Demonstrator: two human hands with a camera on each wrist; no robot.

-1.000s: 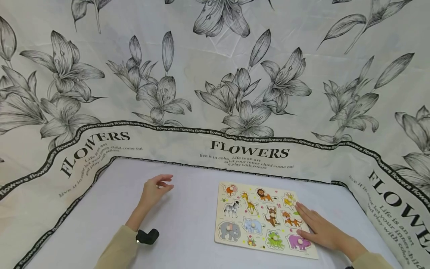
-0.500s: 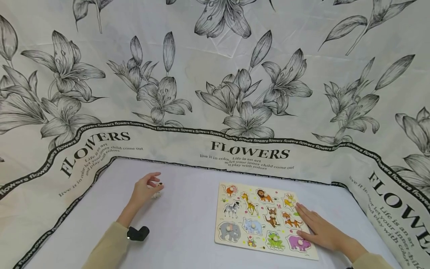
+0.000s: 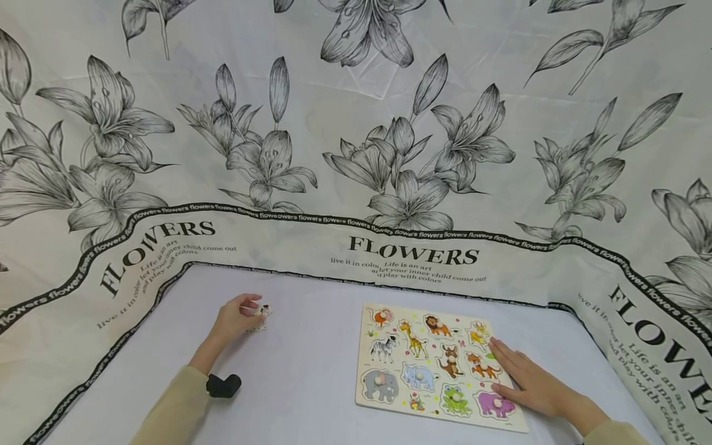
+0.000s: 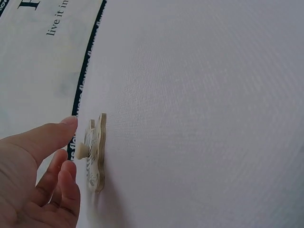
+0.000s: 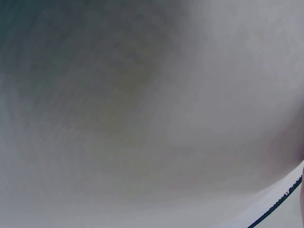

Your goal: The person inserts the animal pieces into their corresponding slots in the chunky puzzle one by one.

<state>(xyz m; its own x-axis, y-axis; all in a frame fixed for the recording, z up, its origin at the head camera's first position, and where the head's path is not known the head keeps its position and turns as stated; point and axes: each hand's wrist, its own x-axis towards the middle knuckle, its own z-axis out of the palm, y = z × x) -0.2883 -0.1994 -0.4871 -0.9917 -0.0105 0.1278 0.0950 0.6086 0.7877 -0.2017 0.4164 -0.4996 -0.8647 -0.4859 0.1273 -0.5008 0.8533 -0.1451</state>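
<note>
My left hand is at the left of the white table, beside a small wooden knob puzzle piece with black and white markings. In the left wrist view, thumb and fingers are relaxed around the level of the pale knob, with a gap to it. The puzzle piece stands out edge-on there, its printed face turned toward the hand. My right hand lies with straight fingers on the right edge of a wooden animal puzzle board. On the board, the zebra picture shows no knob.
Other animal pieces with knobs, such as the elephant and the frog, sit in the board. A flower-printed cloth rises behind and around the white tabletop. The right wrist view is mostly dark and blurred.
My left hand has moved left, and the puzzle piece, hidden at first, shows beside the fingers. The piece lies about where it was half a second ago. The right hand and board stay put.
</note>
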